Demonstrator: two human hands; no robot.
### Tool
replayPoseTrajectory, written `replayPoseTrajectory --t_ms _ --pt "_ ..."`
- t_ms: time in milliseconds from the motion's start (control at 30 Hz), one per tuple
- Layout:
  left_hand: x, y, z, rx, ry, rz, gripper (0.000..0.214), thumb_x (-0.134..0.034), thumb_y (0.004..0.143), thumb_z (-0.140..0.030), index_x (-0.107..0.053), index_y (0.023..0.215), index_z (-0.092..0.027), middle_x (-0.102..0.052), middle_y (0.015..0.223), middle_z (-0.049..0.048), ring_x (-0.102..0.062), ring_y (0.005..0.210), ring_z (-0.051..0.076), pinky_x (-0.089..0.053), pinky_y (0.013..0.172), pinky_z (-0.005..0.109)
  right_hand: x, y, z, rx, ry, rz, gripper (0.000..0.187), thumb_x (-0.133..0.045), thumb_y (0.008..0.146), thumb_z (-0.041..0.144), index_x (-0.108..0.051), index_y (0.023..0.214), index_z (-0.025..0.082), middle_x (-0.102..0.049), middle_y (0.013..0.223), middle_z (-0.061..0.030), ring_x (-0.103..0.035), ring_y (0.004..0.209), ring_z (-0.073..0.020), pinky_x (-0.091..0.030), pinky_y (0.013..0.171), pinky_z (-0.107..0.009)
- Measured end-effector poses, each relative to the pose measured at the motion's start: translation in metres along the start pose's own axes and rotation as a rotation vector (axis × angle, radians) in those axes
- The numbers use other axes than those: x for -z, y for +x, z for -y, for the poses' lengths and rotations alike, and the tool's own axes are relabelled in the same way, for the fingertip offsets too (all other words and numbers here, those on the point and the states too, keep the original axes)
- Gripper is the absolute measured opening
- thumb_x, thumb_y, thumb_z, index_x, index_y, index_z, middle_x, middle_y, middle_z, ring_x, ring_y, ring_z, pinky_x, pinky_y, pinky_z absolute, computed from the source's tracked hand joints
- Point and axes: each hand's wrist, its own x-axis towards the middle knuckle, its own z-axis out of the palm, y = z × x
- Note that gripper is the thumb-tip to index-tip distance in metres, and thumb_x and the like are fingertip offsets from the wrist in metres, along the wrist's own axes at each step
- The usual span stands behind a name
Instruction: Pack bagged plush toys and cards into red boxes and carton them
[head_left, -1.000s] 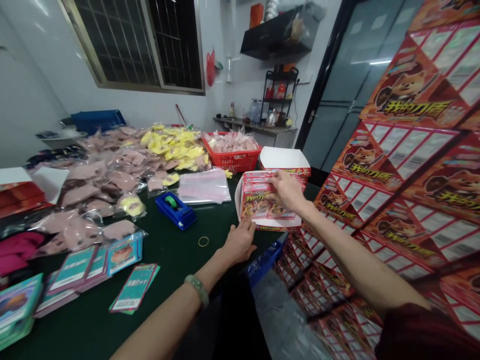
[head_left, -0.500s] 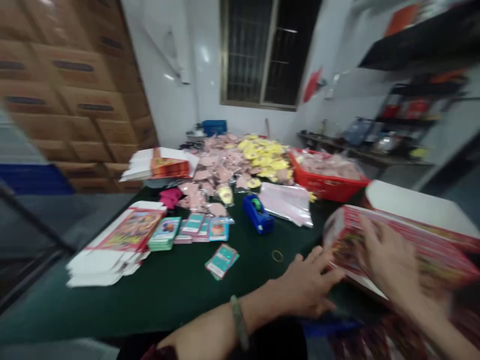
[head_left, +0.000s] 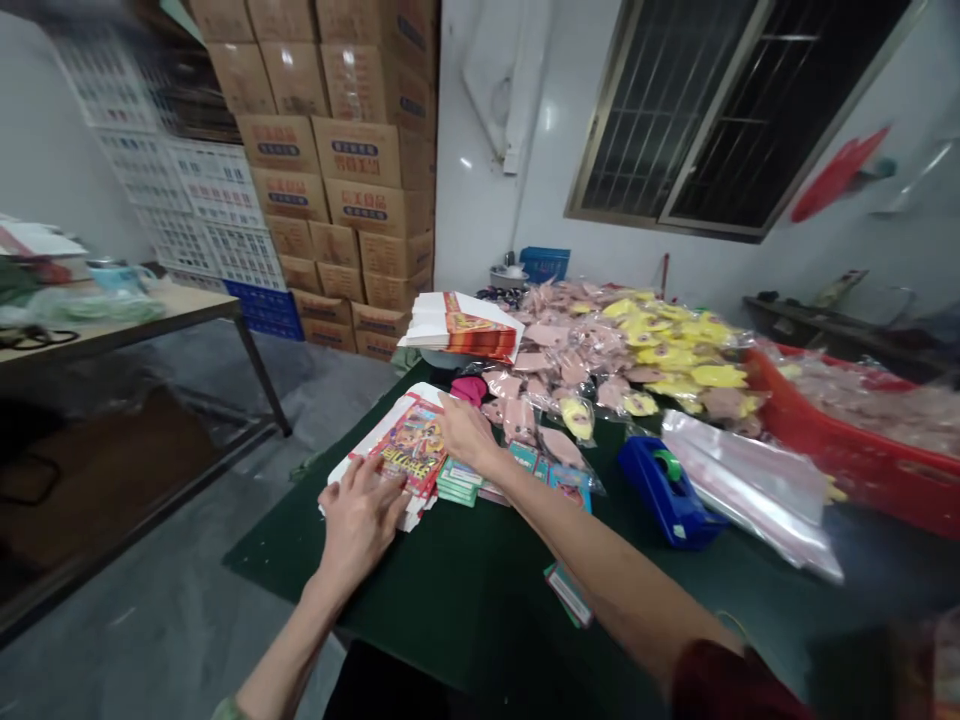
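My left hand [head_left: 360,522] rests on the flat printed cartons [head_left: 411,450], my right hand [head_left: 469,430] at their far end, on the green mat [head_left: 420,600].

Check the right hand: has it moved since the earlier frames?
Yes: the right hand has moved left across the table. It is now left of the blue plastic tape dispenser; earlier it was right of it.

Tape dispenser [head_left: 667,492] on table [head_left: 420,590], crate [head_left: 862,470] to its right, cartons [head_left: 352,200] behind table

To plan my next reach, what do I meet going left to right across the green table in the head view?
left hand → right hand → blue tape dispenser → clear plastic bags → red crate
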Motion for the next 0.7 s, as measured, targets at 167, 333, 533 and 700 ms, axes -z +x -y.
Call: replayPoseTrajectory --t_ms 167,333,533,700 --pt "-0.010 -0.011 -0.001 0.013 -0.021 -0.026 0.022 -0.051 0.086 -0.032 -0.070 0.097 -0.027 -0.059 0.122 0.0130 -0.046 0.120 0.035 -0.034 0.089 0.056 -0.035 0.045 0.018 -0.121 -0.072 0.019 0.043 -0.053 0.084 0.034 -0.054 0.112 0.003 -0.059 0.112 -0.0256 -0.053 0.110 -0.0336 -0.036 0.092 -0.043" --pt "-0.001 -0.014 -0.002 0.024 -0.127 -0.095 0.037 -0.055 0.082 -0.029 -0.055 0.118 -0.021 -0.054 0.126 0.0172 -0.049 0.119 0.033 -0.036 0.092 0.050 0.001 0.049 0.021 -0.201 -0.038 -0.049 0.035 -0.047 0.086 0.040 -0.062 0.100 0.012 -0.065 0.101 -0.0171 -0.060 0.098 -0.0291 -0.041 0.080 -0.037" --pt "0.046 -0.014 -0.039 0.027 -0.159 -0.330 0.066 -0.060 0.079 -0.038 -0.034 0.135 -0.014 -0.048 0.132 0.0221 -0.042 0.126 0.038 -0.032 0.098 0.053 0.065 -0.024 0.034 0.015 0.234 -0.139 0.022 -0.051 0.084 0.036 -0.060 0.075 0.018 -0.062 0.071 0.0006 -0.056 0.067 -0.0129 -0.039 0.061 -0.023" --pt "0.060 -0.032 -0.098 -0.011 -0.625 -0.110 0.055 -0.053 0.085 -0.036 -0.040 0.132 -0.011 -0.060 0.118 0.0178 -0.060 0.102 0.027 -0.049 0.085 0.038 0.090 -0.113 0.033 0.180 0.555 -0.221 0.016 -0.055 0.080 0.021 -0.055 0.065 0.017 -0.056 0.062 0.0027 -0.049 0.056 -0.0088 -0.038 0.055 -0.021"
